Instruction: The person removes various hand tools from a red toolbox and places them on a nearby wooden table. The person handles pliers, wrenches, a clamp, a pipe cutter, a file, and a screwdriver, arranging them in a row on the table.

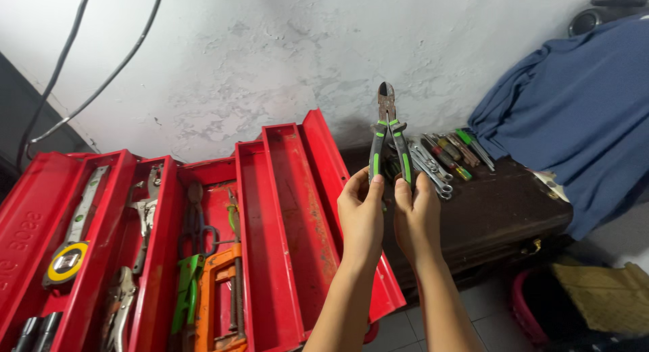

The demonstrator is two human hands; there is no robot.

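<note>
A pair of cutting pliers (pixel 387 139) with grey and green grips is held upright just right of the centre of the view, its dark jaws pointing to 12 o'clock against the mottled white wall (pixel 270 54). The left grip is pinched by the fingertips of the left hand (pixel 360 213), and the right grip is pinched in the same way by the right hand (pixel 416 217); both hands are closed on the handles, which are spread only slightly apart. The two hands are raised side by side, nearly touching, with the forearms rising from 6 o'clock.

At 9 o'clock from the hands, an open red cantilever toolbox (pixel 284 230) is spread out, its rusted inner trays fanned wide. In its trays a yellow tape measure (pixel 66 262), locking pliers (pixel 145 213), an orange clamp (pixel 220 291) and a green-handled tool (pixel 188 284) are seen. At 2 o'clock from the hands, a dark brown case (pixel 500 217) serves as a surface, and a row of spanners (pixel 433 169) and screwdrivers (pixel 454 152) is laid on it behind the pliers. At 3 o'clock, a blue cloth (pixel 581 115) is draped over the far end of the case. Two black cables (pixel 88 61) are run down the wall at 10 o'clock.
</note>
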